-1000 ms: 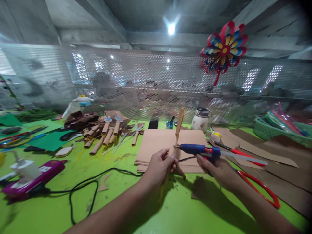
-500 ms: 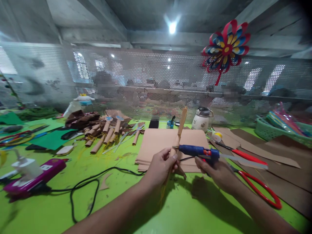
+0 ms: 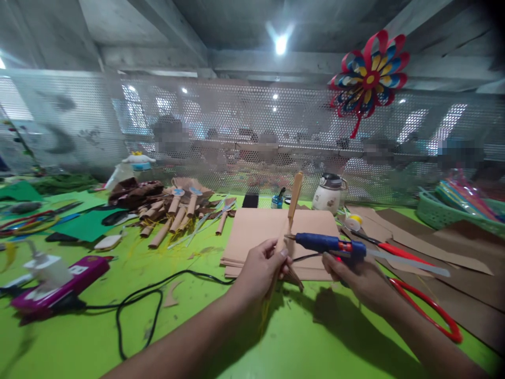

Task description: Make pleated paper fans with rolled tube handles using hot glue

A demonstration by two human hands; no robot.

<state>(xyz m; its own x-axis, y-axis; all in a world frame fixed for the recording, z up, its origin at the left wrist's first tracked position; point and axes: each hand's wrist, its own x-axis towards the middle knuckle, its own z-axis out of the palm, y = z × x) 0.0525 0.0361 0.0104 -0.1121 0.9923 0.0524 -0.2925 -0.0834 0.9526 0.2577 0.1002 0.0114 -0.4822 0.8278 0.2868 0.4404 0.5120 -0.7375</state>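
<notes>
My left hand is closed around a rolled brown paper piece, with a flat tan strip standing up from its top and yellow strands hanging below. In my right hand is a blue glue gun, its tip pointing left, close beside the paper roll. A clear glue stick sticks out of the gun's back end. Behind both hands lies a stack of brown paper sheets. Whether the tip touches the roll I cannot tell.
Red-handled scissors lie at right beside brown paper sheets. A black cord loops left near a purple power strip. Several paper rolls are heaped at back left. A white jug and green basket stand behind.
The glue gun in my right hand has moved slightly right, its tip a little farther from the paper roll. My left hand keeps its hold. The view has shifted slightly.
</notes>
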